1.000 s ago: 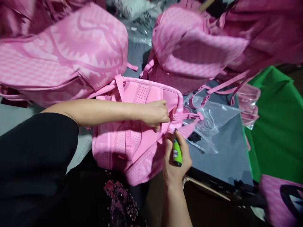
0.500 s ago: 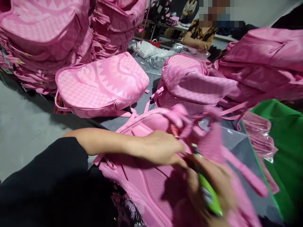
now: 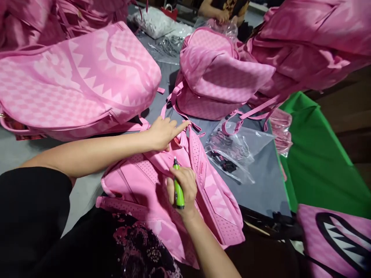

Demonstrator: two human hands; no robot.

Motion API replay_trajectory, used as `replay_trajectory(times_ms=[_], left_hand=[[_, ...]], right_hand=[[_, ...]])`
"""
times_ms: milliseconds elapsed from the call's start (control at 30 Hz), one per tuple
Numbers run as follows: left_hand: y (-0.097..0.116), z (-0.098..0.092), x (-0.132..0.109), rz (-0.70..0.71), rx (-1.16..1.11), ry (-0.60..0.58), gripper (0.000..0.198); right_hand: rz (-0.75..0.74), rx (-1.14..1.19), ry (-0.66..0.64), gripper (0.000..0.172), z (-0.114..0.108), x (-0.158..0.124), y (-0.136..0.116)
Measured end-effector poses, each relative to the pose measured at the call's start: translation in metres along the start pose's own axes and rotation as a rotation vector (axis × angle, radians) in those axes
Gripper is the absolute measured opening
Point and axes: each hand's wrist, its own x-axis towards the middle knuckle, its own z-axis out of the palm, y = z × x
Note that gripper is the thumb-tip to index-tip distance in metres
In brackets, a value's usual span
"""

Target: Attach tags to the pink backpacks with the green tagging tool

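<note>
A pink backpack lies in front of me, its perforated straps and back side facing up. At its top end, by the handle and strap ends, my left hand is closed on it, one finger stretched along to the right. My right hand is wrapped round a bright green pen-shaped tool with a black, pale-ended tip. The tip points away from me, just below my left hand, over the backpack. Whether it touches the fabric I cannot tell.
Another pink backpack with a toothed pattern lies at the left; a smaller one stands beyond. Clear plastic bags with black parts lie on the grey table. Green cloth hangs at the right. A person's hand is across the table.
My view has tilted down and moved closer. My hands have moved apart: the left is at the backpack's top, and the right with the green tool shows clearly below it.
</note>
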Motion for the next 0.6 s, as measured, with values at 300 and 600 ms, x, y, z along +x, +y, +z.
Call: replay_trajectory(times_ms=[300, 600], left_hand=[[0.011, 0.024, -0.001, 0.306, 0.299, 0.076, 0.106], [0.027, 0.041, 0.018, 0.171, 0.324, -0.037, 0.071]], right_hand=[[0.302, 0.207, -0.078, 0.045, -0.003, -0.023, 0.022], [0.373, 0.067, -0.298, 0.02, -0.016, 0.003, 0.046]])
